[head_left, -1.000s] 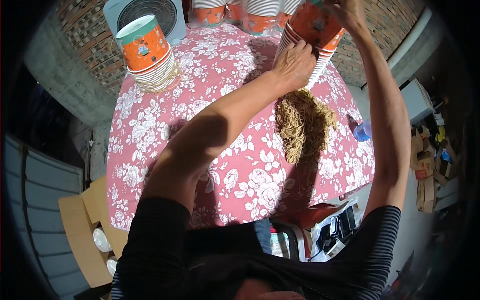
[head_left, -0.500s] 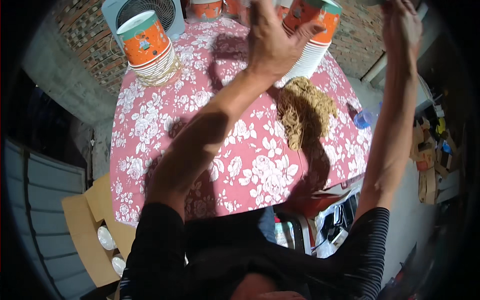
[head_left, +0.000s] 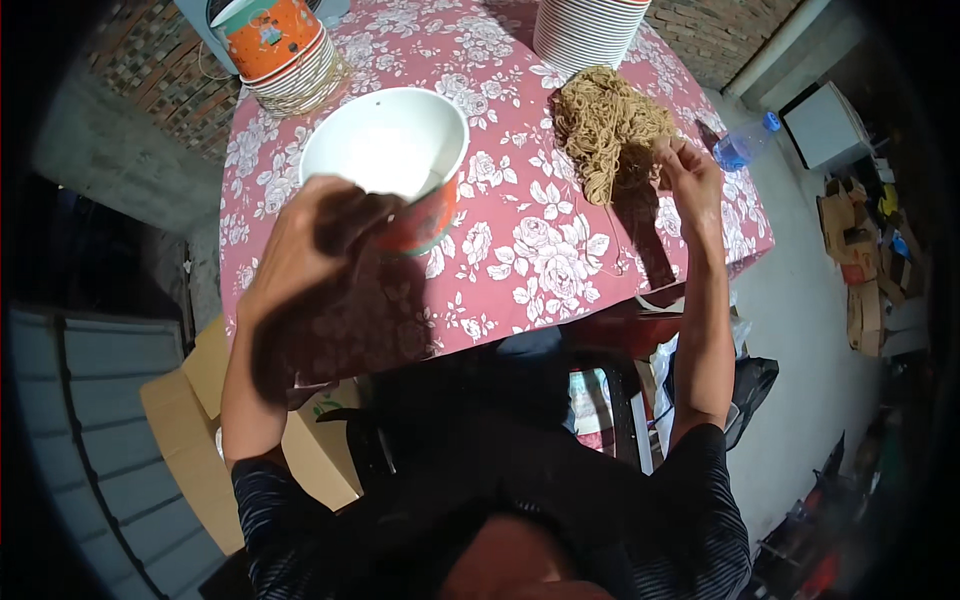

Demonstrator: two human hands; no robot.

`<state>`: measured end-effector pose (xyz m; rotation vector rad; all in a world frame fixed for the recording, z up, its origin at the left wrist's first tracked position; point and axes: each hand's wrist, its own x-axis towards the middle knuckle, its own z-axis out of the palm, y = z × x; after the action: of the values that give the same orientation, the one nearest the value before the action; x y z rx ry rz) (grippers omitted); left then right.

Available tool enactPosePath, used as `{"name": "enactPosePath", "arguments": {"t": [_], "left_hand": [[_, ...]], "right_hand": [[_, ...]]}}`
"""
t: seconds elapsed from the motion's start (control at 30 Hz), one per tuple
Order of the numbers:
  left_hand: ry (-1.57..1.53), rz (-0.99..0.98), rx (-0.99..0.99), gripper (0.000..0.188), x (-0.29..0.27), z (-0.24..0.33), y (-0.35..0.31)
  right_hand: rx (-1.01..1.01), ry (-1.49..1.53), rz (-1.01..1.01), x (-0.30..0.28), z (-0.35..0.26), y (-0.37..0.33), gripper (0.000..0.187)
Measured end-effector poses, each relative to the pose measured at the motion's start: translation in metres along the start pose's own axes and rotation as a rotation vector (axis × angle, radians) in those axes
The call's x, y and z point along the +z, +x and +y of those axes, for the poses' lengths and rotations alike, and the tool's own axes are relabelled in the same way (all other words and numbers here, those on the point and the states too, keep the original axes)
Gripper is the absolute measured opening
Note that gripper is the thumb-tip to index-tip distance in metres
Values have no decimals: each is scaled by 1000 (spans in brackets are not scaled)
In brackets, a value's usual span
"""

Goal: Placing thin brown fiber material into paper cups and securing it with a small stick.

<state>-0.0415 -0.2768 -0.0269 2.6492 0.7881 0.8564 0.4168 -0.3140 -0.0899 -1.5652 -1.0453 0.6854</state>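
A large paper bucket, white inside and orange with a green band outside, stands tilted over the left-middle of the table. My left hand grips its near rim, the fingertips partly lost in shadow. One small dark hole shows in the bucket's far inner wall. Right of it lies a tangled heap of brown string, with a loose strand trailing toward the table's near edge. At the heap's right side my right hand is closed in a pinch; what sits between its fingertips is too small to make out.
Stacked orange buckets with string around their lower rims stand far left, and another bucket stack stands far right. A blue-capped bottle is beyond the right edge of the flowered tablecloth. An opened carton sits lower left.
Both hands have come down from the far stack toward me. The left now holds a bucket over the near table; the right has moved beside the string heap. The view has tilted nearer.
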Motion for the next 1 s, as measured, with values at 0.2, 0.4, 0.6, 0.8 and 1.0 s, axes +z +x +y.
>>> {"name": "enactPosePath", "arguments": {"t": [0.2,0.4,0.6,0.8,1.0], "left_hand": [[104,98,164,34,12,45,2],[48,-28,7,31,21,50,-4],[42,2,-11,33,23,54,-4],[-16,99,-141,26,24,68,-5],[-24,125,162,31,61,98,-20]], "right_hand": [[-1,-55,23,21,13,-5,25],[-88,-390,129,50,-8,19,26],[7,-87,75,47,11,31,30],[-187,5,156,47,-5,-36,16],[-452,-54,-269,90,-31,-152,9]]}}
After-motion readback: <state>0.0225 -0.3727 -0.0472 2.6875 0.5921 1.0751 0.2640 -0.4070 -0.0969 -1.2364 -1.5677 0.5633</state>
